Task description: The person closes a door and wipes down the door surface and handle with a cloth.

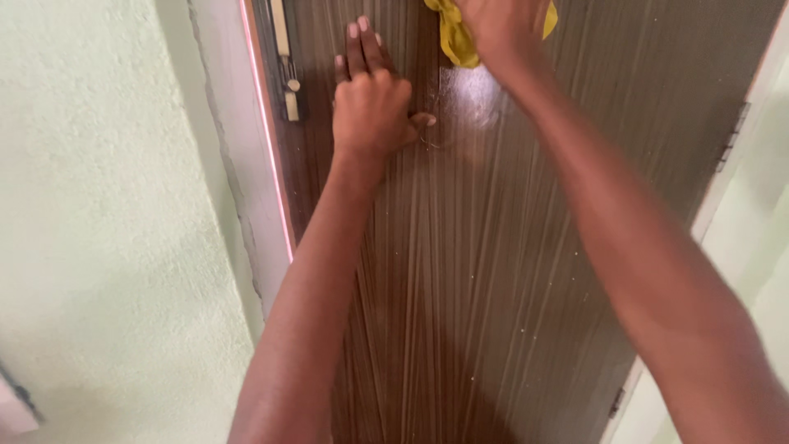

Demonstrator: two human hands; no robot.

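1. A dark brown wooden door (493, 271) with fine vertical grooves fills the middle of the view, running from the top edge to the bottom edge. A glossy, wet-looking patch shines on it near the top, just below the cloth.
2. A pale green textured wall (107, 205) takes up the left side, and a white door frame (251, 164) with a thin pinkish edge stands between it and the door.
3. The left hand (371, 103) lies flat against the door near its upper left part, palm down, fingers together and pointing up, thumb stretched out to the right. It holds nothing.
4. The right hand (497, 29) is at the top edge of the view, partly cut off, closed over a yellow cloth (454, 37) and pressing it against the door's upper middle.
5. The cloth bunches out below and on both sides of that hand, touching the door just above the shiny patch.
6. A pale metal latch (286, 66) sits on the door's left edge, just left of the left hand.
7. Small dark hinges (734, 136) show along the door's right edge.
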